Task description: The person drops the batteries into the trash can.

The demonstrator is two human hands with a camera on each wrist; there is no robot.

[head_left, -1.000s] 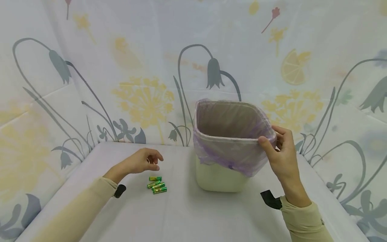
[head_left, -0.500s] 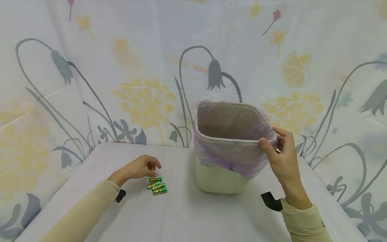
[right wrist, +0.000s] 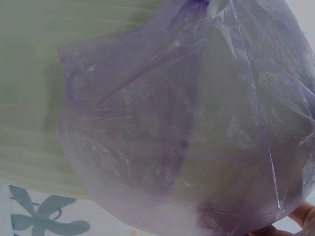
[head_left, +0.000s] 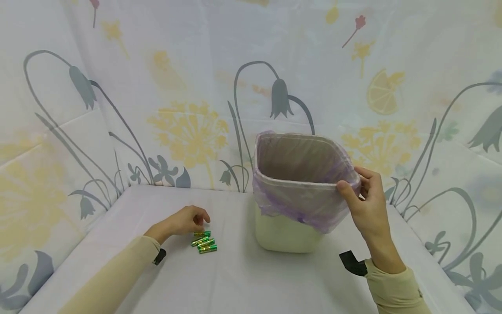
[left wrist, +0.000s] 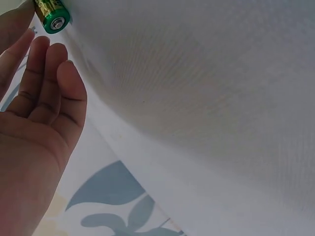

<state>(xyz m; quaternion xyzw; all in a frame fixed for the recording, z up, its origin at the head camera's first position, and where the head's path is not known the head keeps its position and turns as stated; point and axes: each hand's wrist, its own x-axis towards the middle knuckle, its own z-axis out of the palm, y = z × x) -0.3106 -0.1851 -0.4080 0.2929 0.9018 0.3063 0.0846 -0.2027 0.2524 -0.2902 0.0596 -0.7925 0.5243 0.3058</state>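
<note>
Several green-and-gold AA batteries [head_left: 205, 243] lie in a small cluster on the white table. My left hand [head_left: 186, 220] is bent over the cluster, thumb and fingertips right at the farthest battery [head_left: 202, 234]. In the left wrist view the end of a battery [left wrist: 53, 18] shows beside the thumb and index fingertip; I cannot tell whether they pinch it. My right hand [head_left: 368, 205] grips the right rim of a pale green trash bin [head_left: 288, 233], thumb outside in front. A translucent purple trash bag [head_left: 302, 207] lines the bin and folds over its rim.
The white table [head_left: 231, 283] meets a floral-printed cloth backdrop [head_left: 188, 65] at the back and both sides. The bin stands right of the batteries, its open mouth facing up and toward me. A black strap [head_left: 353, 263] sits at the right wrist.
My left hand has come down toward me from above and behind the batteries, until its fingertips reach the farthest one. My right hand keeps its hold on the bin rim.
</note>
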